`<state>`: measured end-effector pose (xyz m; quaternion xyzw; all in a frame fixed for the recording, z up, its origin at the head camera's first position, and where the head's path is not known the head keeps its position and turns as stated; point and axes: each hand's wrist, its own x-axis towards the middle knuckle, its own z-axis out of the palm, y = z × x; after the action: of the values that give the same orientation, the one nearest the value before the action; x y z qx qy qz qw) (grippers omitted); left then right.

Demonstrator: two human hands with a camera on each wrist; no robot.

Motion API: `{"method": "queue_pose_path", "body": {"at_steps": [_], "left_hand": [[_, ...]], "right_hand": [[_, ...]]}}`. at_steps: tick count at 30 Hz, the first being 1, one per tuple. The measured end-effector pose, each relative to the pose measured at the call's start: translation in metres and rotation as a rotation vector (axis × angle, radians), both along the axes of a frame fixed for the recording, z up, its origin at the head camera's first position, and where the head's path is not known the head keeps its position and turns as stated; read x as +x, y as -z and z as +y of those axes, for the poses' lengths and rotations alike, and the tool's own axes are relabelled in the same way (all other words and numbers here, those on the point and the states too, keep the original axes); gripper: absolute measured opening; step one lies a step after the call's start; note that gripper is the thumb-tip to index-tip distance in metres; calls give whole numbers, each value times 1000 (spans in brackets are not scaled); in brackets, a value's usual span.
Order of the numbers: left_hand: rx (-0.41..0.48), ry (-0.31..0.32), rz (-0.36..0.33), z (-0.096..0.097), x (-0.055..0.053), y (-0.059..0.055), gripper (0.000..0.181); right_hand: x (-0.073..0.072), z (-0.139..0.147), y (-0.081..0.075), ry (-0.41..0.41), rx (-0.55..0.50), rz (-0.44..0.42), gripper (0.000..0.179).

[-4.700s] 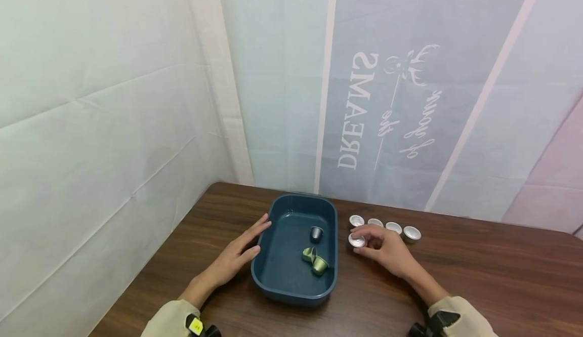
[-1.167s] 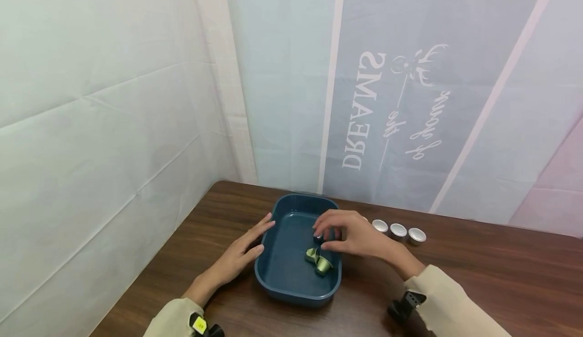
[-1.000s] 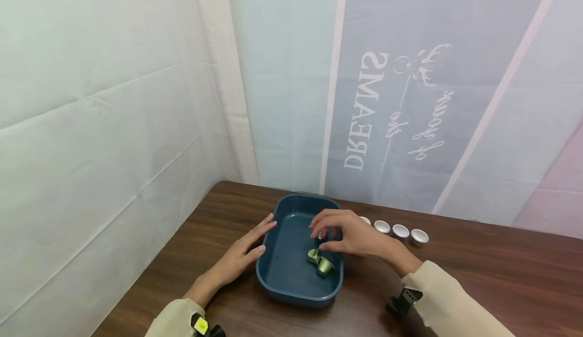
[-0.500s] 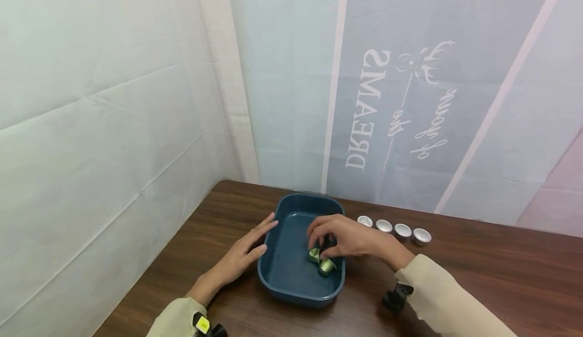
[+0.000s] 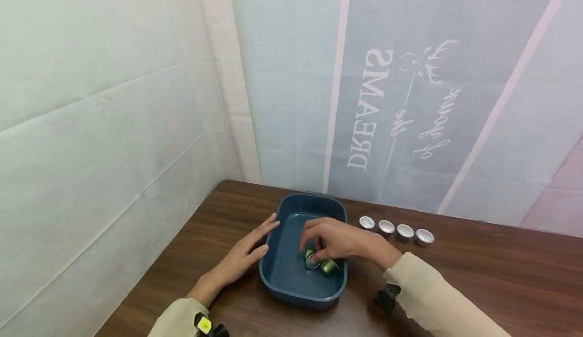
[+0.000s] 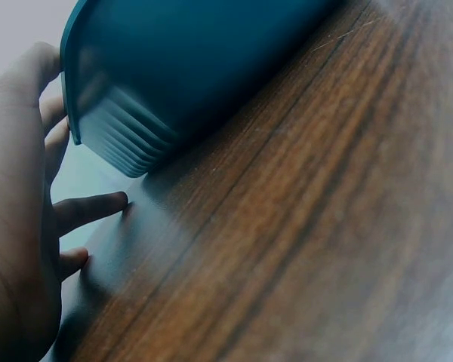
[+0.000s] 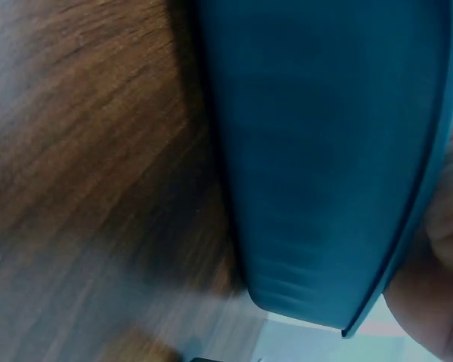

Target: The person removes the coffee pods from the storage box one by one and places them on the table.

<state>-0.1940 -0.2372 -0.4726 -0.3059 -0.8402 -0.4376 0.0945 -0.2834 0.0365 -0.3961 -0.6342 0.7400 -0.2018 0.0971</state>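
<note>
Inside a blue bin (image 5: 291,286), my right hand (image 5: 334,238) reaches down with bent fingers. Its thumb and fingers pinch a green coffee capsule (image 5: 312,261) whose silver lid faces the head camera. A second green coffee capsule (image 5: 330,267) lies beside it, against the bin's right side. The dark capsule seen earlier in the bin is hidden by this hand. My left hand (image 5: 241,256) lies along the bin's left rim, fingers straight. In the left wrist view, some left fingers reach behind the bin (image 6: 189,68) and others sit near the table.
Several silver-lidded capsules (image 5: 386,226) stand in a row on the brown wooden table (image 5: 492,266), right of the bin. My right forearm crosses the bin's right rim. A white cloth wall (image 5: 91,150) is on the left and a printed fabric backdrop (image 5: 291,99) behind.
My right hand left a silver-lidded capsule on the table, entered the bin at the dark capsule, then moved nearer and left to a green capsule, now turned lid-up. The left hand stayed at the rim.
</note>
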Motion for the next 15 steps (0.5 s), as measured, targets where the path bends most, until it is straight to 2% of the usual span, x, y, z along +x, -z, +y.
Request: {"method": "queue_pose_path", "body": {"at_steps": [6, 15], "left_hand": [[-6, -6, 7, 2, 1, -3, 51], [1, -11, -6, 1, 1, -1, 52]], "right_hand": [[1, 1, -3, 8, 43, -85, 32], [7, -6, -4, 59, 130, -122, 46]]}}
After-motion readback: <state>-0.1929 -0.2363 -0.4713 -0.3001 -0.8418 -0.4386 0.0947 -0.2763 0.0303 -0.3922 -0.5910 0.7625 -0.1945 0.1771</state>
